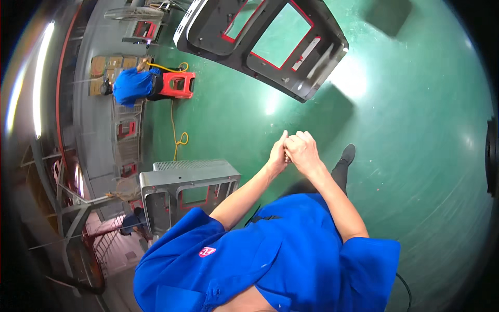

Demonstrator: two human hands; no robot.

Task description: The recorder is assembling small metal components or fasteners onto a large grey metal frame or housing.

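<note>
- Left hand (278, 154) and right hand (303, 149) meet, fingers curled; how far each grip is open, or what it holds, I cannot tell;
- grey housing (187, 177), left;
- dark housing frame (257, 34) with red-edged openings, beyond the hands, apart;
- co-worker (130, 87), far left, by a red stool (167, 82)

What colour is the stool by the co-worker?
The stool is red; best seen in the head view.

The glossy green floor (426, 208) showed bright reflections (351, 78). Linear white lamps (40, 78) were positioned at the far left. A red stool (169, 78) stood on the floor; brown cardboard cartons (99, 66) were located farther left.
</note>
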